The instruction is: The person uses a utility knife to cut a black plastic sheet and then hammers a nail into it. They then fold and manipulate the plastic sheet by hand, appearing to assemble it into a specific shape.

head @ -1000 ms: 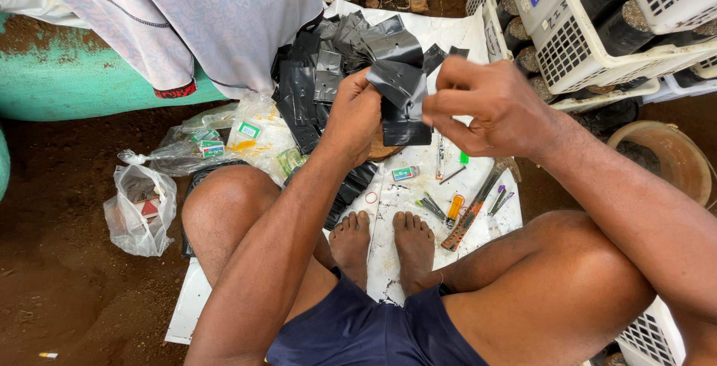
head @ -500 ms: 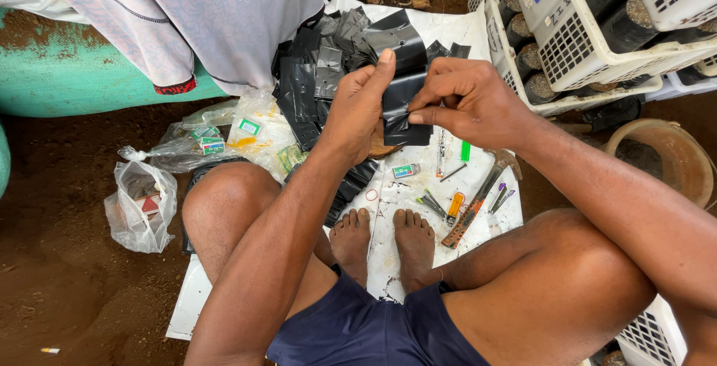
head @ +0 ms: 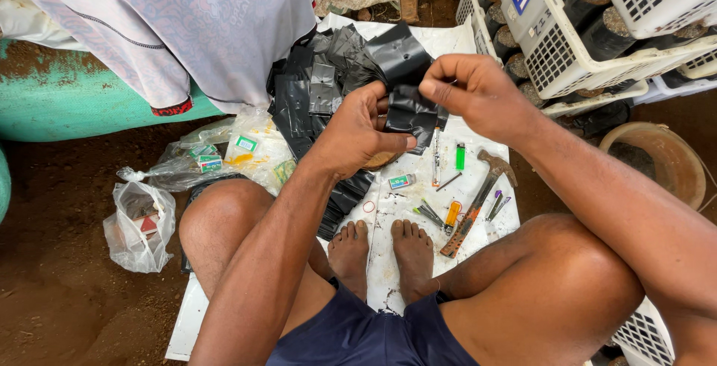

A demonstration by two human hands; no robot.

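Both hands pinch one black bag between them: left hand closed on its lower edge, right hand on its upper corner. Behind the grip lies a pile of bags; below it, a lighter and a hammer on a white sheet.

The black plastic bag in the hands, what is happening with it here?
A person sits on a white sheet on the ground, feet together. Both hands hold one black plastic bag up in front: the left hand grips its lower edge, and the right hand pinches its top. A pile of black bags lies behind. A hammer, a green lighter and an orange lighter lie on the sheet. White crates stand at the right.
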